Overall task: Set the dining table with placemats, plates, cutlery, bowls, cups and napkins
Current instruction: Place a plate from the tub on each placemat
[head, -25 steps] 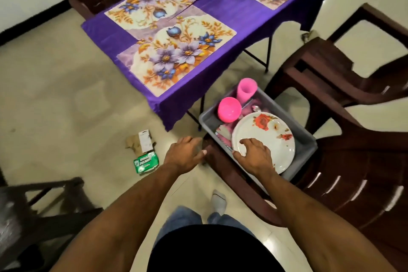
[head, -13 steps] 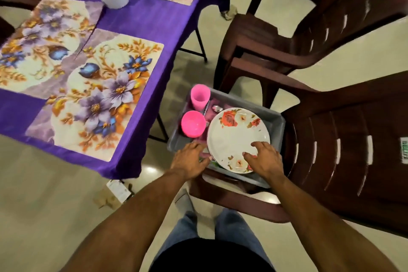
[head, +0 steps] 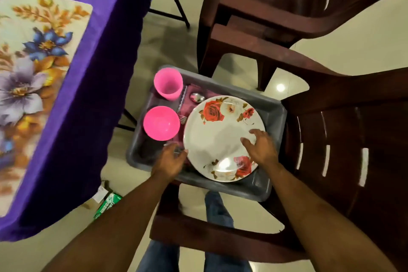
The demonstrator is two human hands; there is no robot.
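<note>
White round plate, red roses at two rim edges, in grey tray; right hand rests loose-fingered on it; left hand pinches its rim.

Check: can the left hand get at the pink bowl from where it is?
Probably yes. The left hand sits at the plate's left edge, and the pink bowl lies just beyond it in the tub, uncovered.

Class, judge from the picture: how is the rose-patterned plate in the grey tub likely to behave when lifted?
The plate looks rigid, so it probably won't flex. Its glossy glare suggests a slippery face, so gripping the rim seems safer. It lies tilted on items in the tub, so it may rock if pushed.
</note>
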